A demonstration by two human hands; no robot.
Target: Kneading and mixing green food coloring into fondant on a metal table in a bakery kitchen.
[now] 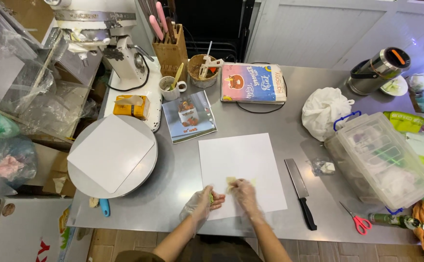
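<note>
Gloved left hand (201, 204) and right hand (243, 190) each grip pale scraps (232, 182) over white paper (241, 160).

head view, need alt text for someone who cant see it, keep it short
Seen from above, a person's gloved left hand and right hand work a small pale piece on a white sheet on a steel table. A knife and red scissors lie to the right, a round turntable to the left.
</note>
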